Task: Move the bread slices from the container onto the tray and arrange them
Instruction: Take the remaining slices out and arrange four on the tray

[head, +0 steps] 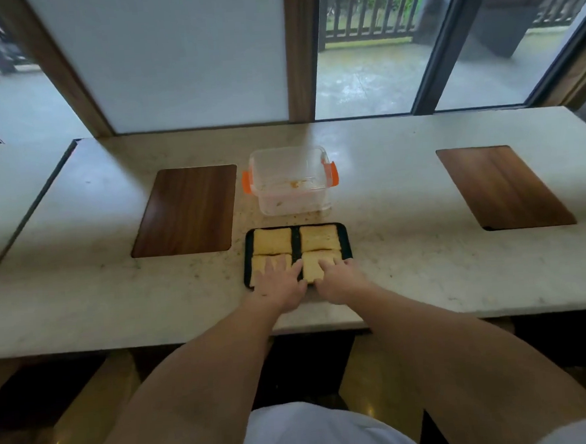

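Four bread slices [297, 254] are laid two by two on the black tray [347, 242], at the near middle of the desk [424, 265]. The near left slice is pressed by the left hand [277, 284], fingers spread flat; the near right slice is covered by the right hand [339, 280], fingers likewise apart. Just beyond the tray, the clear container [291, 182] with orange clips is seen holding only crumbs.
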